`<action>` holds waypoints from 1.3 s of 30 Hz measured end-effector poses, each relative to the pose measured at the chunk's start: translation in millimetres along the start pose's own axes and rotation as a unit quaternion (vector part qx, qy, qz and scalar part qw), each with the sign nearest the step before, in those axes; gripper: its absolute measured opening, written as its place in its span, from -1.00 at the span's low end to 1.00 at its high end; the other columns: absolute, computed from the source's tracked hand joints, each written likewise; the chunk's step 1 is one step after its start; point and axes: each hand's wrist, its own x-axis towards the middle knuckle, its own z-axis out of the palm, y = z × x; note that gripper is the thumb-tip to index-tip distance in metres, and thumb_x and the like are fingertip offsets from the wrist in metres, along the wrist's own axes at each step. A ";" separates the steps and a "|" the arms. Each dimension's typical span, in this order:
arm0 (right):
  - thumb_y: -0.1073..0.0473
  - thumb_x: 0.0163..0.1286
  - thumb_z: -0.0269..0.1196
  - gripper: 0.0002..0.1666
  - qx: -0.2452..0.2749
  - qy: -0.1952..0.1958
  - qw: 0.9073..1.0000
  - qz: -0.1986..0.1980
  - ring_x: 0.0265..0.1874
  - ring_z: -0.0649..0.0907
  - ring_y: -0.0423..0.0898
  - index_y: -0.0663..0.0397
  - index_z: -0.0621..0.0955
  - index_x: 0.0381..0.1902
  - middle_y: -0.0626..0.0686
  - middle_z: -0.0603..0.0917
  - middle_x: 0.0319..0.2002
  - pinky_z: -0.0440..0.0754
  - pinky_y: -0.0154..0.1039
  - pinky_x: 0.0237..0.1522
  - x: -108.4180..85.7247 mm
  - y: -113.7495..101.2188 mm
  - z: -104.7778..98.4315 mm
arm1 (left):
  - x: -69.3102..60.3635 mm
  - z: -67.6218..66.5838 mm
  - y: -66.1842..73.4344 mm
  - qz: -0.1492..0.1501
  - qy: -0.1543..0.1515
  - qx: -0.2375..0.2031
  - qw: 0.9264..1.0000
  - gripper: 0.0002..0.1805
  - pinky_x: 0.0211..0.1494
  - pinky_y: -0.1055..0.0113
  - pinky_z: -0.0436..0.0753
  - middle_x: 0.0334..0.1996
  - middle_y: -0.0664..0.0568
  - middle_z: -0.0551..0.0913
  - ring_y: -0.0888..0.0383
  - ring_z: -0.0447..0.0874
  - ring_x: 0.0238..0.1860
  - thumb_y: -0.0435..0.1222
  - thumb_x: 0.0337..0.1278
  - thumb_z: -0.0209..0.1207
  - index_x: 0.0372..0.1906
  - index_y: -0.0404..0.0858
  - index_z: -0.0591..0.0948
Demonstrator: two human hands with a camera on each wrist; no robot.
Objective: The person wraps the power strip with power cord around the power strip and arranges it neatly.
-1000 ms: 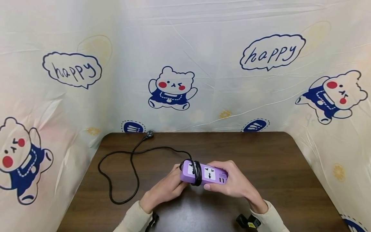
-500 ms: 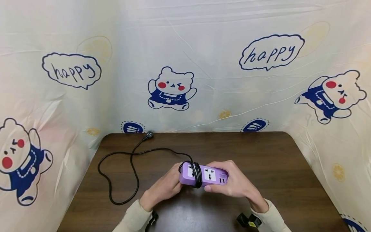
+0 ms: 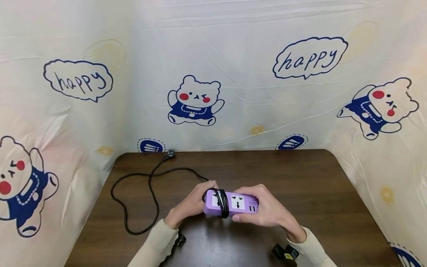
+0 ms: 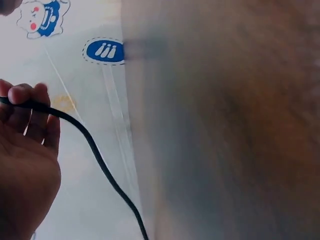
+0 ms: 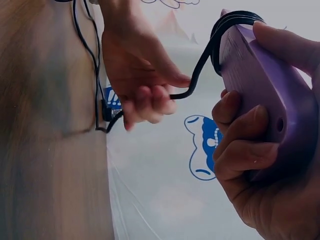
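My right hand (image 3: 268, 207) grips the right end of a purple power strip (image 3: 230, 203), thumb in front and fingers behind. Several turns of black cord (image 3: 224, 203) wrap round the strip's left part. At the strip's left end, my left hand (image 3: 195, 202) holds the cord where it leaves the strip. In the left wrist view the left hand's fingers (image 4: 22, 95) curl round the black cord (image 4: 95, 150). The right wrist view shows the left hand (image 5: 137, 65) pinching the cord beside the wrapped strip (image 5: 270, 90), its underside held by the right hand (image 5: 280, 185).
On the brown table (image 3: 300, 174), the loose cord (image 3: 126, 215) lies in a wide loop at the left, and its plug (image 3: 171, 153) lies at the back edge. A printed curtain (image 3: 247, 66) stands behind and at both sides.
My left hand has moved up and now holds the cord near the strip's upper left corner. The strip has shifted slightly left with my right hand still on it.
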 end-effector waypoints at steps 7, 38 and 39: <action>-0.09 0.21 0.60 -0.52 -0.013 -0.021 1.000 0.008 -0.44 0.69 -0.31 -0.30 0.73 0.08 -0.23 0.78 -0.25 0.66 -0.31 -0.46 1.3 6.5 3.7 | 7.2 -13.0 6.8 -0.086 0.014 -0.129 0.988 -0.76 -0.23 0.47 0.45 -0.45 0.19 0.51 0.34 0.45 -0.36 -0.55 0.10 0.36 -0.35 -0.14 0.63; -0.26 0.21 0.57 -0.54 -0.107 -0.025 0.994 0.005 -0.40 0.66 -0.39 -0.36 0.74 0.02 -0.33 0.76 -0.23 0.60 -0.42 -0.41 8.7 18.6 15.3 | 39.1 -43.3 48.6 -0.174 -0.019 -0.014 0.984 -0.83 -0.36 0.46 0.46 -0.61 0.22 0.44 0.34 0.42 -0.48 -0.23 0.06 0.62 -0.39 -0.01 0.79; -0.25 0.21 0.58 -0.54 -0.114 -0.023 0.993 0.001 -0.40 0.66 -0.40 -0.35 0.74 0.01 -0.33 0.76 -0.23 0.59 -0.43 -0.40 9.3 18.5 15.4 | 40.0 -43.5 49.2 -0.174 -0.020 -0.015 0.984 -0.83 -0.37 0.46 0.46 -0.61 0.21 0.44 0.34 0.42 -0.49 -0.23 0.06 0.62 -0.39 -0.01 0.79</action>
